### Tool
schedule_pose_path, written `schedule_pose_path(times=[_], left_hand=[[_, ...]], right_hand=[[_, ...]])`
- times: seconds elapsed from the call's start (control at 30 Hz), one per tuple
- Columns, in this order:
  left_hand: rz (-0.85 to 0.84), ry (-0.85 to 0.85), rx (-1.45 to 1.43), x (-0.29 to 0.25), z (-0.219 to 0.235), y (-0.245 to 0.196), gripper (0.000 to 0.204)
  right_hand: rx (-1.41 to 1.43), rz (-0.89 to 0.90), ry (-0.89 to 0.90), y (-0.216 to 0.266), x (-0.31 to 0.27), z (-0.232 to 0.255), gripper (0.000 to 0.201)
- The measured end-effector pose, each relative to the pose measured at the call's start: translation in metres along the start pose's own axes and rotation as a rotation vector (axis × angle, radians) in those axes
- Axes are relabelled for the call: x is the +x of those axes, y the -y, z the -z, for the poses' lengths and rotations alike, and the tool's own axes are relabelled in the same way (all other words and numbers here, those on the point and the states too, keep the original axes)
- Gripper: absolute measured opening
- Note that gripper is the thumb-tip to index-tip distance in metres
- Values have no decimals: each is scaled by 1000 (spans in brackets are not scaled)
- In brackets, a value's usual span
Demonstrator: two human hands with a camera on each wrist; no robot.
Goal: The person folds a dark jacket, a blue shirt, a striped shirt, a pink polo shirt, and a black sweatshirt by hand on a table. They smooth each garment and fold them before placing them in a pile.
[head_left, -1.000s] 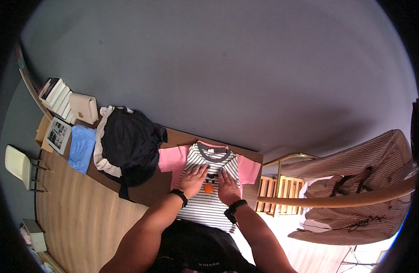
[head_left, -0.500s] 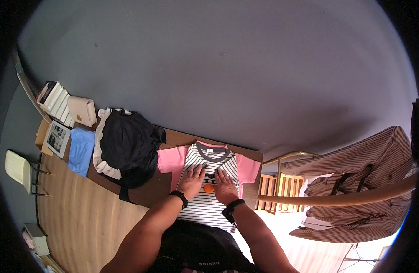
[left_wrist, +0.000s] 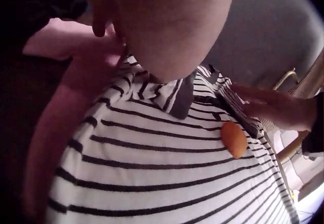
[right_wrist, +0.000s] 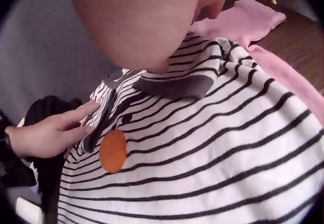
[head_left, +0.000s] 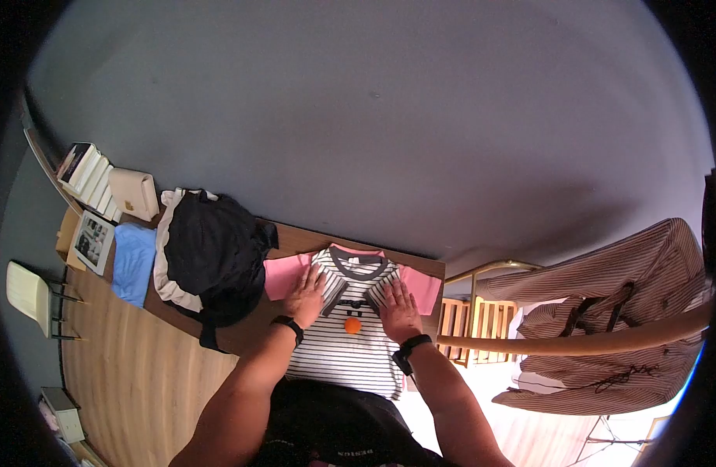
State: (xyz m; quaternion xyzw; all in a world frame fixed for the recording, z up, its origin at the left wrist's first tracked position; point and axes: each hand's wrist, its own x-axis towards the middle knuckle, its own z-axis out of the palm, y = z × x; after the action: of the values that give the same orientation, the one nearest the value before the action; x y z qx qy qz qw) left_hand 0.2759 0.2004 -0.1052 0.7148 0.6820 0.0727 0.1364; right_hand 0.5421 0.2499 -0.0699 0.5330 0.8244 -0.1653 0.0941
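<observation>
Both the left hand (head_left: pixel 305 297) and the right hand (head_left: pixel 401 313) rest with straight, slightly spread fingers on the inward-turned sleeves (left_wrist: pixel 183 100) of a white shirt with thin black stripes (head_left: pixel 346 362). From its round orange patch (head_left: pixel 352 325), the left lies at ten o'clock, the right past two. Beneath is a pink short-sleeved top (head_left: pixel 422 289) on a dark-brown wooden table (head_left: pixel 294 240); a crumpled black cloth heap (head_left: pixel 218 249) sits at ten o'clock.

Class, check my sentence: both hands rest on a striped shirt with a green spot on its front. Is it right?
Not quite: the spot is orange, as the head view shows. The left hand and right hand do rest on the striped shirt.
</observation>
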Motion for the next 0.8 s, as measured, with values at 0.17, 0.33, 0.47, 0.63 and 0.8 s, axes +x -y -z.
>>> schedule_pose_path(times=[0.17,0.33,0.47,0.63,0.8], left_hand=[[0,-12,89,0,5,5,63],[-99,29,56,0,21,3,61],[-136,167,38,4,21,6,60],[-206,224,-34,10,28,15,63],[-234,124,110,3,33,1,61]], right_hand=[[-72,-28,15,-14,17,-6,60],[-48,-49,27,-12,22,3,61],[-42,-55,38,-15,31,-3,62],[-83,-83,56,-11,32,2,63],[-58,-25,-111,-8,24,4,62]])
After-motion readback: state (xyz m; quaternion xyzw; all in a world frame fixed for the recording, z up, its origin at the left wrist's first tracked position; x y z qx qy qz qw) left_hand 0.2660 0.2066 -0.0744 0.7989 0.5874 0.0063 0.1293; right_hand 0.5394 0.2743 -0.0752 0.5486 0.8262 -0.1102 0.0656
